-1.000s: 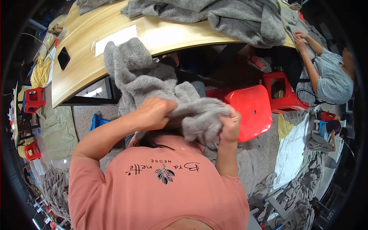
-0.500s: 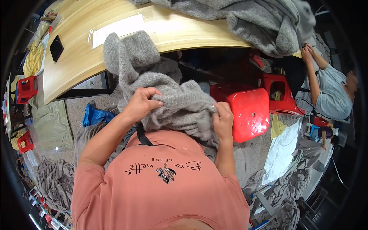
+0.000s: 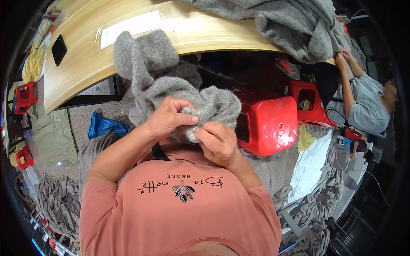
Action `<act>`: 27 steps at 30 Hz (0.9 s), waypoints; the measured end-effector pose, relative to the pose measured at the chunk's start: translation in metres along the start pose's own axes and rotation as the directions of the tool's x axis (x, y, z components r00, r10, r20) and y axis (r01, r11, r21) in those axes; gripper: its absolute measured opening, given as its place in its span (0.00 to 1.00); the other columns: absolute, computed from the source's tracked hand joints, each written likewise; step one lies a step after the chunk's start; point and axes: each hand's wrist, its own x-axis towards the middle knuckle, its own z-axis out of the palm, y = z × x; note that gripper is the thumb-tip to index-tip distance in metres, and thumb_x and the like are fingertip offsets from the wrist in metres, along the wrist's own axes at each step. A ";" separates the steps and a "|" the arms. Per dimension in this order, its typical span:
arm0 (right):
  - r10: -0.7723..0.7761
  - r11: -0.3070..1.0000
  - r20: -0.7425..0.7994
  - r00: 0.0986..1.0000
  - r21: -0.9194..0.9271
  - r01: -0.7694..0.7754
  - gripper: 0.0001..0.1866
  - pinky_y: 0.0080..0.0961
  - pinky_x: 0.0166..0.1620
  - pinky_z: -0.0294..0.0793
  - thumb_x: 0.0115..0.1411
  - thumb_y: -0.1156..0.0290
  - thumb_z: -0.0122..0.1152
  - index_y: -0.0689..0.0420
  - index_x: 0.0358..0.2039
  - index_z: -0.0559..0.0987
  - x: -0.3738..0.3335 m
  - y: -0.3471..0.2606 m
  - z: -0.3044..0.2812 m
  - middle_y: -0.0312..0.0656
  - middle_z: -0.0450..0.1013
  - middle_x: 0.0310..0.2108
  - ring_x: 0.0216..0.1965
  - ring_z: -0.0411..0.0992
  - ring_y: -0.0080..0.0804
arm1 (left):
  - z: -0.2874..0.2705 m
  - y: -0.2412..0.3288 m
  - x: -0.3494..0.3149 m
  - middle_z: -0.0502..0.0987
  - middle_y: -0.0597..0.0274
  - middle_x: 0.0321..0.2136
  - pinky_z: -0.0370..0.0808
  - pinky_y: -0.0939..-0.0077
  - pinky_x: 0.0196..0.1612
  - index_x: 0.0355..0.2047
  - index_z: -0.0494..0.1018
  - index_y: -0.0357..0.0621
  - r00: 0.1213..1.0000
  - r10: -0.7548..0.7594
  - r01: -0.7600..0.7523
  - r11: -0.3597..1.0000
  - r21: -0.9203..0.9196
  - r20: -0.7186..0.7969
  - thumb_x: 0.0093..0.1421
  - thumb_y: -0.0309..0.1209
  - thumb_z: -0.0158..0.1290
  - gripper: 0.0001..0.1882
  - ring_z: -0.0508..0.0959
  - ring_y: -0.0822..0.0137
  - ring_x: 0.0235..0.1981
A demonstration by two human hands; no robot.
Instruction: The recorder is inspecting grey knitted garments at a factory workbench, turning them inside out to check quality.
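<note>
Speckled floor [image 3: 92,107] shows around a pale table [image 3: 81,77] that curves across the top. At far left are two red stools [image 3: 20,97], one below the other in view, with a yellow cloth [image 3: 32,67] above them, a greenish sheet [image 3: 53,141] to their right and a grey heap [image 3: 57,205] lower down. On the table's left part lies a black phone [image 3: 59,50], then a white paper [image 3: 128,29]. Below the table edge, a blue bundle [image 3: 106,126] sits near the left forearm. Next comes the grey knit [image 3: 171,87], draped in folds from the table edge by the paper down to the front of the pink shirt [image 3: 179,226]. Left hand [image 3: 168,117] pinches a fold of it between thumb and forefinger; close beside, the right hand [image 3: 218,143] has curled fingers, their tips and the thumb pinching the knit's near edge. Just right stands a glossy stool [image 3: 271,121], another partly behind it. Above, grey cloth [image 3: 294,34] is heaped on the table, and a white sheet [image 3: 311,166] lies lower right, near grey piles [image 3: 316,207]. At far right, a co-worker [image 3: 363,100] has both hands by the table edge.
</note>
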 end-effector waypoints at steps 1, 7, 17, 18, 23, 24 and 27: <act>0.002 1.000 0.001 1.000 -0.002 -0.002 0.11 0.23 0.19 0.67 0.40 0.82 0.55 0.61 0.29 0.73 -0.001 0.001 0.001 0.40 0.67 0.26 0.20 0.67 0.32 | -0.001 -0.002 0.001 0.75 0.66 0.23 0.69 0.87 0.26 0.27 0.74 0.37 0.999 -0.020 0.020 1.000 -0.010 0.030 0.47 0.21 0.55 0.05 0.71 0.80 0.23; -0.048 0.998 -0.086 0.995 -0.043 0.044 0.19 0.23 0.20 0.66 0.37 0.85 0.57 0.62 0.34 0.71 -0.009 0.002 0.003 0.45 0.67 0.28 0.20 0.67 0.34 | 0.013 0.001 -0.001 0.75 0.65 0.24 0.68 0.86 0.25 0.27 0.74 0.36 1.000 -0.010 0.010 0.998 -0.056 0.010 0.49 0.23 0.54 0.04 0.71 0.80 0.23; -0.058 0.965 -0.013 0.998 -0.258 0.052 0.12 0.22 0.21 0.67 0.39 0.81 0.54 0.63 0.29 0.72 -0.007 0.010 0.015 0.44 0.68 0.27 0.20 0.67 0.31 | -0.002 -0.006 -0.004 0.75 0.67 0.24 0.69 0.87 0.27 0.31 0.74 0.35 0.997 0.059 -0.060 0.998 0.007 0.046 0.51 0.21 0.51 0.06 0.71 0.81 0.24; -0.011 0.971 -0.030 0.999 -0.241 0.004 0.12 0.22 0.22 0.68 0.38 0.82 0.54 0.62 0.28 0.72 -0.006 0.011 0.017 0.44 0.69 0.27 0.21 0.68 0.33 | -0.002 -0.004 -0.006 0.75 0.67 0.25 0.69 0.86 0.29 0.31 0.74 0.34 0.998 0.055 -0.057 0.997 0.060 0.033 0.50 0.20 0.51 0.07 0.71 0.81 0.25; 0.278 0.950 0.065 0.959 0.128 -0.284 0.11 0.23 0.26 0.69 0.38 0.86 0.53 0.63 0.26 0.73 -0.002 0.015 0.014 0.45 0.70 0.28 0.24 0.69 0.37 | -0.005 -0.011 -0.012 0.75 0.67 0.25 0.69 0.86 0.30 0.31 0.74 0.33 0.996 0.093 -0.087 0.969 0.233 -0.016 0.49 0.18 0.52 0.07 0.71 0.81 0.27; 0.336 0.902 0.132 0.933 0.239 -0.359 0.10 0.22 0.28 0.69 0.38 0.87 0.53 0.64 0.25 0.73 -0.002 0.015 0.013 0.46 0.70 0.27 0.26 0.70 0.38 | -0.005 -0.016 -0.013 0.75 0.67 0.25 0.69 0.85 0.30 0.30 0.75 0.34 0.993 0.109 -0.096 0.963 0.252 -0.036 0.48 0.18 0.51 0.08 0.71 0.81 0.27; 0.422 0.833 0.267 0.866 0.263 -0.487 0.10 0.23 0.29 0.69 0.38 0.87 0.52 0.65 0.26 0.72 -0.001 0.019 0.004 0.46 0.70 0.26 0.27 0.70 0.36 | -0.003 -0.019 -0.015 0.76 0.66 0.24 0.69 0.85 0.29 0.31 0.75 0.35 0.977 0.200 -0.156 0.898 0.411 -0.066 0.47 0.16 0.50 0.09 0.72 0.80 0.26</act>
